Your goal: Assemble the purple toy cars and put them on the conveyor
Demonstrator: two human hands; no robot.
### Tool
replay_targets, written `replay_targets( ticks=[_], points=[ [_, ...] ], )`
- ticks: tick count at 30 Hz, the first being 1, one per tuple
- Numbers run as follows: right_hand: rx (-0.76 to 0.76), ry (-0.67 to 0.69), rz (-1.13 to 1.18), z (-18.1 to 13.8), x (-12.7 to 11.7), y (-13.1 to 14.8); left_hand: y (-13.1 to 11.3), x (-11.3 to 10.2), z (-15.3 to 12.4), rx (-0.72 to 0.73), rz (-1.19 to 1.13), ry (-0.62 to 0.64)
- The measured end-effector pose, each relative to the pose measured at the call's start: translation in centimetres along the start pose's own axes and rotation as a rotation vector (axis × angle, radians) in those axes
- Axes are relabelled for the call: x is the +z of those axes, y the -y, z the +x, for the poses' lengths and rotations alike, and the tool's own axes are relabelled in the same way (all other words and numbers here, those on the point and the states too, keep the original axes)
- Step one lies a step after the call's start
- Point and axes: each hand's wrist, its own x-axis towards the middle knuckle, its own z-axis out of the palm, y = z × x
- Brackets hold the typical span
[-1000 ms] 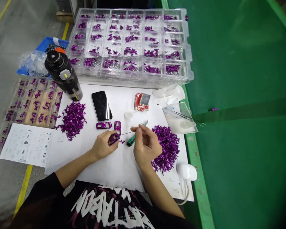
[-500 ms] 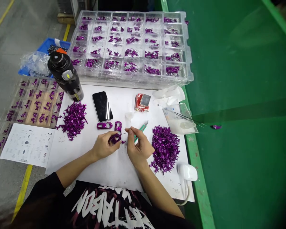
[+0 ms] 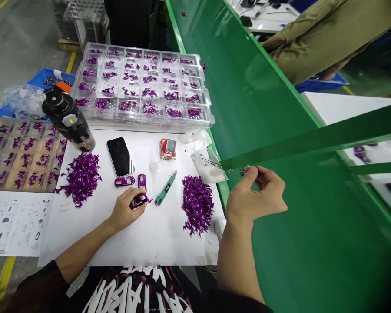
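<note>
Between the fingers of my left hand (image 3: pixel 127 208) is a small purple toy car (image 3: pixel 138 201), held just above the white work surface. Two similar purple cars lie close by: one car (image 3: pixel 124 181) sideways, another car (image 3: pixel 142 181) pointing away. My right hand (image 3: pixel 257 193) is over the green belt at the right, thumb and fingers pinched together. A small dark piece shows at its fingertips, too hidden to name. A green utility knife (image 3: pixel 166 188) lies between the cars and a heap of purple pieces (image 3: pixel 198 204). Thin dark needles (image 3: pixel 211 163) rest on a clear bag (image 3: pixel 211 174).
A second purple heap (image 3: pixel 81 178) lies left, near a phone (image 3: pixel 120 156) and a black bottle (image 3: pixel 68 117). Behind stands a clear compartment box (image 3: pixel 143 124) of purple parts. Further left are another divided tray (image 3: pixel 24 167) and a printed sheet (image 3: pixel 14 226). A co-worker's sleeve (image 3: pixel 332 39) appears across the belt (image 3: pixel 299 243).
My right hand has moved from beside the held car out to the right over the belt. The left hand still holds the car. The view has turned right, bringing a co-worker into sight.
</note>
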Motion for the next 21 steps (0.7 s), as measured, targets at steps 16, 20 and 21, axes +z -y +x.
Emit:
replay_targets(
  ticks=[16,20,21],
  points=[
    [-0.276,0.855,0.525,-12.9,-6.1,8.2,0.7,-1.3,0.3,-0.212,-0.696,0.107],
    [-0.197,0.865,0.581,-15.2,-5.9,9.4,0.8,-1.5,0.2,-0.28,-0.768,0.15],
    [-0.175,0.895,0.584,-15.0,-6.0,9.5,0.7,-1.5,0.2,-0.287,-0.774,0.167]
  ],
)
